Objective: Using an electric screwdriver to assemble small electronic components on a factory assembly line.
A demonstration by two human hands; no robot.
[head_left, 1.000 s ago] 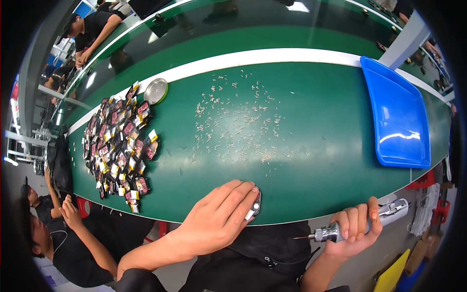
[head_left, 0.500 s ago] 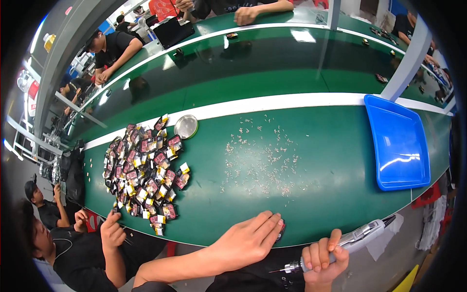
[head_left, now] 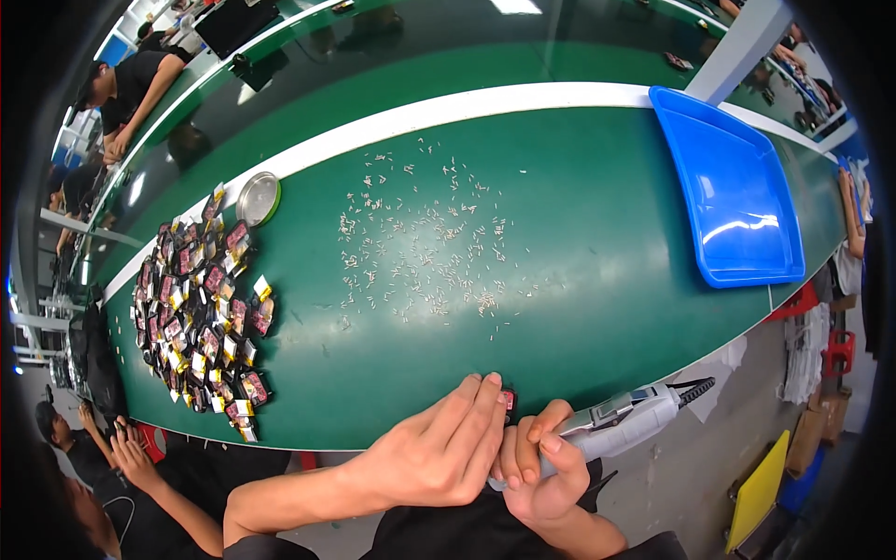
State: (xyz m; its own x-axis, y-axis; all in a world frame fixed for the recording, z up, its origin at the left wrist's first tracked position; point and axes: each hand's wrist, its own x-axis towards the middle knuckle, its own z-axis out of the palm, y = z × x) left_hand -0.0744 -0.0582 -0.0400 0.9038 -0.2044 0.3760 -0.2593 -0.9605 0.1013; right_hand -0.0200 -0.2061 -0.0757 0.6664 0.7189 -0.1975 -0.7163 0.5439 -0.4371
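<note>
While both hands met at the lower middle of the frame, the left hand lay flat with fingers stretched, pinning a small dark part at the near edge of the green counter. Just right of it, the right hand was closed around a grey-white electric screwdriver, whose cord end pointed to the lower right; its tip was hidden behind the left fingers. Judging from this, the fastening of that one part was in hand, and the next move called for keeping the tool square on the part while the left hand kept it from turning. Farther up, small pale screws lay scattered mid-counter. A heap of similar small parts sat at the left, a round metal lid above it, and a blue tray at the upper right
</note>
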